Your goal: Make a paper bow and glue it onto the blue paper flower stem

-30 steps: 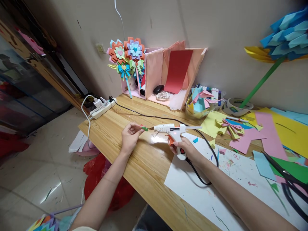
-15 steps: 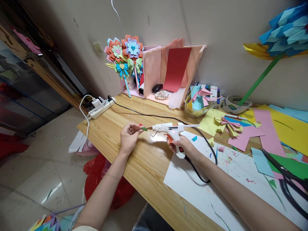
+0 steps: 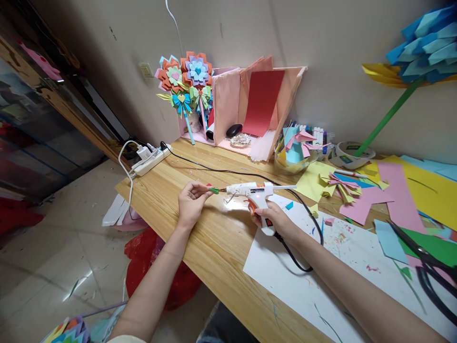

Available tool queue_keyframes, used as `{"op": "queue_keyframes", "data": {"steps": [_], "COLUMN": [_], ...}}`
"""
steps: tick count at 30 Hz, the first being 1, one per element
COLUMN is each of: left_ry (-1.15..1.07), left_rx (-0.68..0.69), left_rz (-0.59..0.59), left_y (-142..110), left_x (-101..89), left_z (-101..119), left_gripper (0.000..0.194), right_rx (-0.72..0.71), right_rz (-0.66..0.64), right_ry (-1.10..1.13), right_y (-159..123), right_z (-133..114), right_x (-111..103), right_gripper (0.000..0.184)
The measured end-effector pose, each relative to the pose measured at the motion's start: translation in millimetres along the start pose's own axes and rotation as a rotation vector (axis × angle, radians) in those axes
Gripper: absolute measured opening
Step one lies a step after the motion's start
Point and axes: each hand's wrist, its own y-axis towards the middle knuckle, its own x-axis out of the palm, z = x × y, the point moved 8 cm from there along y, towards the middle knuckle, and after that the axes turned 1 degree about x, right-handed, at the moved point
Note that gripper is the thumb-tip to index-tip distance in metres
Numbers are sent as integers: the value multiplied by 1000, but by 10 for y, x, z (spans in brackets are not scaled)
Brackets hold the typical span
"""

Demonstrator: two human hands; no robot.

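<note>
Glue gun nozzle at green piece, both hands engaged

Bearings taken from the glue gun; 12 o'clock = top of view.

Left hand: grip pinched together on the small green piece, at 9 o'clock, held above the surface. A red bit shows just behind the fingertips. Piece lies in line with the nozzle tip; contact or slight gap, cannot tell.

Right hand: grip wrapped round the handle of the glue gun, by the orange trigger. Barrel roughly level, nozzle to 9 o'clock, pale glue stick protruding toward 3.

Black cord loops from the handle base, passes beyond the gun and reaches the power strip, between 9 and 10 o'clock.

White sheet, marked with colour, at 5 o'clock, partly under the right forearm. Yellow and pink paper bow at 3; black scissors farther out, between 3 and 4. Clear bowl at 2.

Pink box at 12, a red card leaning within. Paper flowers at 11, beside the box.
</note>
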Motion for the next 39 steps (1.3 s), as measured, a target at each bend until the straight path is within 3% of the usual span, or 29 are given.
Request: {"op": "queue_keyframes", "data": {"steps": [39], "left_ry": [106], "left_rx": [42], "left_rz": [-107], "left_y": [-28], "left_x": [78], "left_z": [44], "left_gripper": [28], "right_rx": [-2], "right_rz": [21], "right_ry": [-16], "right_y": [-3], "right_z": [97], "right_x": [-33], "right_gripper": [22]}}
